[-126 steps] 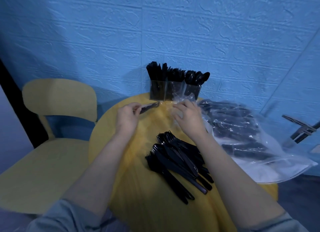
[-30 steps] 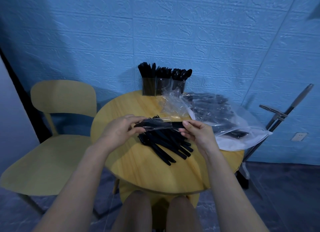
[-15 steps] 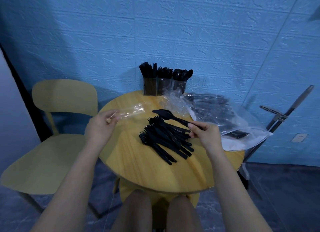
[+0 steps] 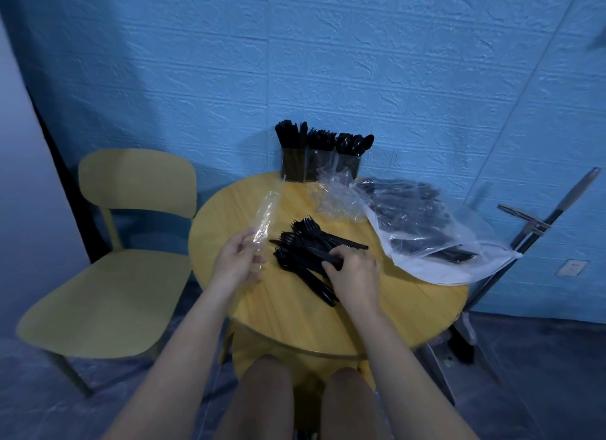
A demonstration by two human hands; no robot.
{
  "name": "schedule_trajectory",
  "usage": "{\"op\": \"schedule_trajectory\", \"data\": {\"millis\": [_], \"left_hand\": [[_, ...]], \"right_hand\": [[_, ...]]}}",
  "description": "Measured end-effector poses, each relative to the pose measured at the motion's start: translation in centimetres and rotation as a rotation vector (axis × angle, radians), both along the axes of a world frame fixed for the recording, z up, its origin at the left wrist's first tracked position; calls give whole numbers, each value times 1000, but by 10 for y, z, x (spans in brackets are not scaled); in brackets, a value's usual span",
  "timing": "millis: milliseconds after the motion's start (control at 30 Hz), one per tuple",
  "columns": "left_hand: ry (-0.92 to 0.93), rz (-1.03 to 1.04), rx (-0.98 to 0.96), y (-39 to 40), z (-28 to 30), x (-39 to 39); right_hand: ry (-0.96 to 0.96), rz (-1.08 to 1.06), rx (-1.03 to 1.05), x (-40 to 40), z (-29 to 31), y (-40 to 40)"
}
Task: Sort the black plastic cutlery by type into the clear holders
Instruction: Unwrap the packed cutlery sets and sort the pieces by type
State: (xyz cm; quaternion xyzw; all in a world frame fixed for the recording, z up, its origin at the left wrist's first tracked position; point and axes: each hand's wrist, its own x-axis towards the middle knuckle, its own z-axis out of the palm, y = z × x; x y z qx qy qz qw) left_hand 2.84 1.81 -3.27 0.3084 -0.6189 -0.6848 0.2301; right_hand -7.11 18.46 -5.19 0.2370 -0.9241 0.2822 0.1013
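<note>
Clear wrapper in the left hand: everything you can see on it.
The wrapper is a long, narrow sleeve of thin clear plastic, crinkled and glossy, apparently empty. The left hand pinches its near end; the rest rises up and away over the table toward the holders, touching nothing else visible.

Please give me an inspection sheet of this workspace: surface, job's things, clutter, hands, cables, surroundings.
Surface: round yellow wooden table.
Job's things: loose pile of black plastic cutlery; three clear holders at the wall, each holding cutlery.
Clutter: crumpled clear wrappers; large clear bag of wrapped cutlery.
Hands: left hand pinches an empty clear sleeve; right hand grips a piece on the pile.
Cables: nothing seen.
Surroundings: yellow chair, blue textured wall, metal stand.
</note>
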Motion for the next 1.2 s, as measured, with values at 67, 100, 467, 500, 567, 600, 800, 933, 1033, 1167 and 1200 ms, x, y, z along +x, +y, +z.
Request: {"op": "schedule_trajectory", "data": {"millis": [67, 100, 467, 500, 567, 600, 800, 933, 1033, 1167, 1200], "left_hand": [[6, -33, 53, 4, -3, -1], [13, -54, 68, 7, -4, -1], [294, -134, 236, 49, 9, -31], [300, -150, 229, 50, 9, -35], [275, -181, 144, 48, 10, -39], [241, -184, 50, 44, 9, -41], [68, -15, -550, 10, -10, -51], [-33, -120, -845, 2, -24, -57], [-41, -124, -842, -6, -30, -60], [-47, -93, -780, -13, -38, -60], [-48, -83, -771, -14, -40, -60]], "right_hand": [[3, -5, 84, 1, -1, 3], [0, -3, 83, 1, -1, 5], [-350, 266, -491, 16, 23, -12], [-357, 242, -527, 13, 22, -12], [-367, 188, -574, 3, 24, -9], [-351, 156, -568, -4, 26, -6], [-204, 6, -383, -67, 49, 1], [-138, -20, -242, -105, 58, -27], [-118, -20, -130, -131, 59, -59], [-92, 7, 74, -157, 57, -103], [-84, 13, 146, -162, 54, -111]]}}
